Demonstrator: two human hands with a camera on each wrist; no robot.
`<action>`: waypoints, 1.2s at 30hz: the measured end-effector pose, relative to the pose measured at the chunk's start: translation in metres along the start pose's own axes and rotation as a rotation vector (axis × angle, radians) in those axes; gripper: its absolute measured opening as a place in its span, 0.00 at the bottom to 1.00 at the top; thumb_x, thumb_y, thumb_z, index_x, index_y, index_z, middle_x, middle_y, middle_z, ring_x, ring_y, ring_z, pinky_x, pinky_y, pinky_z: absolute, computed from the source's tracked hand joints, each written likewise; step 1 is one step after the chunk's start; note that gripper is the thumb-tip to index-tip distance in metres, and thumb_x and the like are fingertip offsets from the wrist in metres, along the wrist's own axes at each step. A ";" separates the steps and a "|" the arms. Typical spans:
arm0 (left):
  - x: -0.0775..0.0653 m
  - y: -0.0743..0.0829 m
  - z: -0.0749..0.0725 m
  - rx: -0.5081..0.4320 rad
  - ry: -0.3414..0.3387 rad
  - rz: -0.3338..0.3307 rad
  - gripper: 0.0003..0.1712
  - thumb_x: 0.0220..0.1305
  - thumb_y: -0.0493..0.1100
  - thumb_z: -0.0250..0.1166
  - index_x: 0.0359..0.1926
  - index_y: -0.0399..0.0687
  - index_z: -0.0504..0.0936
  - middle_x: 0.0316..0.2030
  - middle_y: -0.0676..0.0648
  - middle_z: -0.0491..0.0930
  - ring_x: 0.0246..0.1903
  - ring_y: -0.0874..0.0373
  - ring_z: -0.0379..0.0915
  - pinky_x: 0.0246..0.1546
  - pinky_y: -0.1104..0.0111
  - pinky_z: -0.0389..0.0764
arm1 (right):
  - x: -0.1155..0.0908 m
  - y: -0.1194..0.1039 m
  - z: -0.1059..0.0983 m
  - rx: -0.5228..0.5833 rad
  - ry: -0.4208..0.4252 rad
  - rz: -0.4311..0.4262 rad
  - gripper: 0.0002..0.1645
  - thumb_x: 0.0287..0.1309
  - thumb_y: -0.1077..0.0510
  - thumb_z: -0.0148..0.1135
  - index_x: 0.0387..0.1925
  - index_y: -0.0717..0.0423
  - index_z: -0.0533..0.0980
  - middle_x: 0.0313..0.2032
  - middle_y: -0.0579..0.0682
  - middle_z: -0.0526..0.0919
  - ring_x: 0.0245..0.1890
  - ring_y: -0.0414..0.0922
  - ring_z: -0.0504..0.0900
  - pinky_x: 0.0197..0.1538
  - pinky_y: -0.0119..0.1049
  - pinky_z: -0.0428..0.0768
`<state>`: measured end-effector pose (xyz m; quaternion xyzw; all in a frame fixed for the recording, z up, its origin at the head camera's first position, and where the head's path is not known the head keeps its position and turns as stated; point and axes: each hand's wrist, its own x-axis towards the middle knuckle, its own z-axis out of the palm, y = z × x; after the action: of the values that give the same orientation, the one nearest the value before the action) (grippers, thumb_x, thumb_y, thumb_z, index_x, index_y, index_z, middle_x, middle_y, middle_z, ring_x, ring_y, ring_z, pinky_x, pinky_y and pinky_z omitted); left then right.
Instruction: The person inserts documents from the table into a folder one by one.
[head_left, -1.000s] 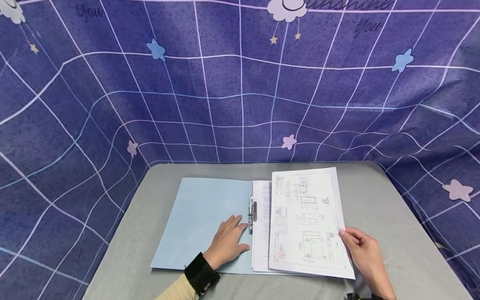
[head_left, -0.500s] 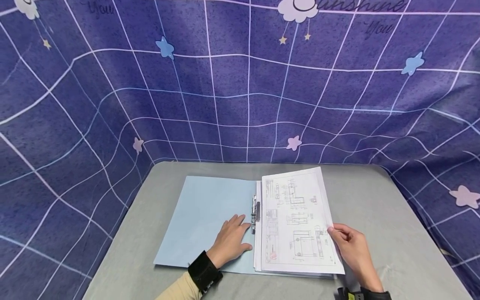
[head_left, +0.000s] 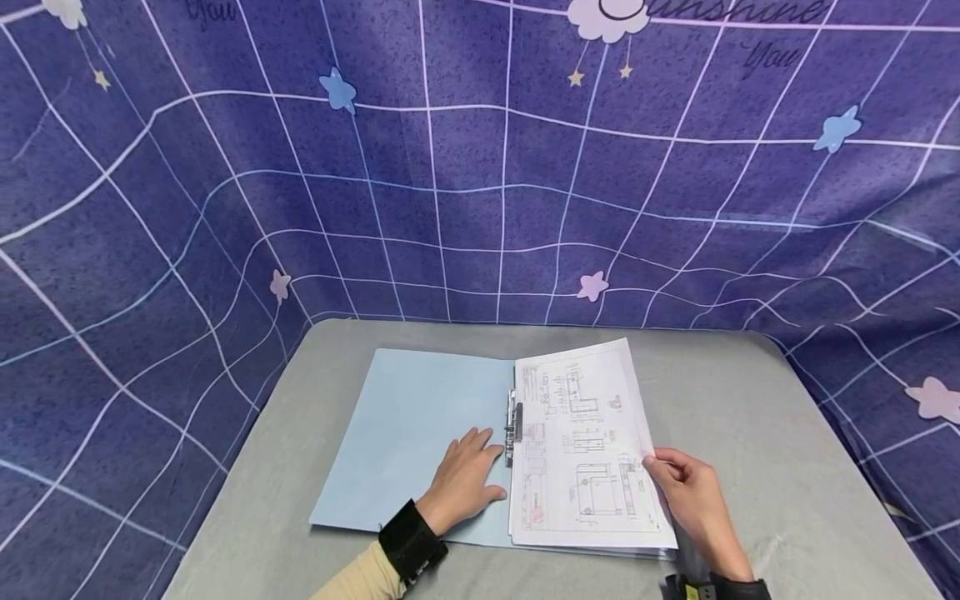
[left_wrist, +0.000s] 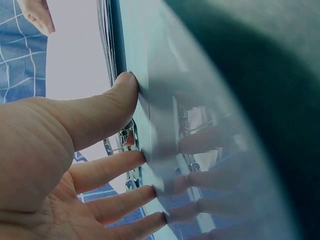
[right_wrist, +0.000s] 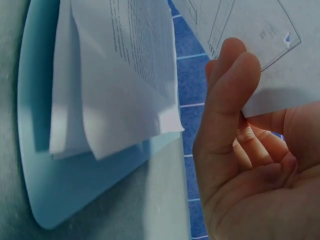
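Observation:
A light blue folder point(head_left: 420, 425) lies spread flat, its metal clip point(head_left: 512, 425) along the middle fold. My left hand point(head_left: 463, 483) rests on the folder's left cover, fingers spread and straight, just left of the clip; the left wrist view shows the fingertips touching the glossy cover. With thumb and fingers my right hand point(head_left: 690, 496) pinches the right edge of a sheet of paper point(head_left: 577, 450) printed with technical drawings. That sheet hangs over the stack of papers point(right_wrist: 125, 90) on the folder's right side, its left edge beside the clip. In the right wrist view the pinched edge is lifted off the stack.
A grey cloth-covered table point(head_left: 720, 392) carries the folder and extends around it on all sides. Behind and beside the table hangs a purple-blue curtain point(head_left: 480, 167) with white grid lines and stars. Black bands circle both wrists.
My right hand has carried the drawing sheet leftward, toward the clip, so it covers the printed page that showed beside it. The left hand has stayed in place on the cover.

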<state>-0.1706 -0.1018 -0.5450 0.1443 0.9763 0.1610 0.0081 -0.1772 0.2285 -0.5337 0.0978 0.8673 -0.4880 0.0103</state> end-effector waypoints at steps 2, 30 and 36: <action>0.000 0.000 -0.001 0.000 0.000 0.001 0.38 0.52 0.55 0.81 0.60 0.41 0.83 0.68 0.35 0.72 0.70 0.35 0.64 0.65 0.37 0.67 | 0.000 -0.001 0.001 0.003 -0.005 0.005 0.16 0.73 0.57 0.62 0.53 0.64 0.82 0.29 0.51 0.80 0.28 0.44 0.74 0.28 0.33 0.70; -0.001 0.001 0.001 0.003 0.032 0.021 0.38 0.50 0.53 0.82 0.59 0.40 0.84 0.67 0.34 0.73 0.69 0.34 0.65 0.63 0.36 0.68 | 0.002 0.007 0.014 -0.325 0.039 -0.170 0.16 0.66 0.59 0.66 0.50 0.68 0.82 0.31 0.54 0.85 0.28 0.46 0.79 0.32 0.38 0.76; 0.000 0.001 0.001 0.007 0.033 0.010 0.38 0.51 0.54 0.82 0.60 0.40 0.84 0.67 0.34 0.73 0.69 0.34 0.65 0.64 0.36 0.68 | 0.001 0.007 0.016 -0.384 0.015 -0.186 0.18 0.65 0.59 0.67 0.50 0.68 0.82 0.28 0.52 0.83 0.26 0.46 0.76 0.30 0.40 0.72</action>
<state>-0.1698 -0.1007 -0.5453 0.1467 0.9761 0.1601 -0.0093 -0.1779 0.2188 -0.5480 0.0171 0.9498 -0.3117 -0.0231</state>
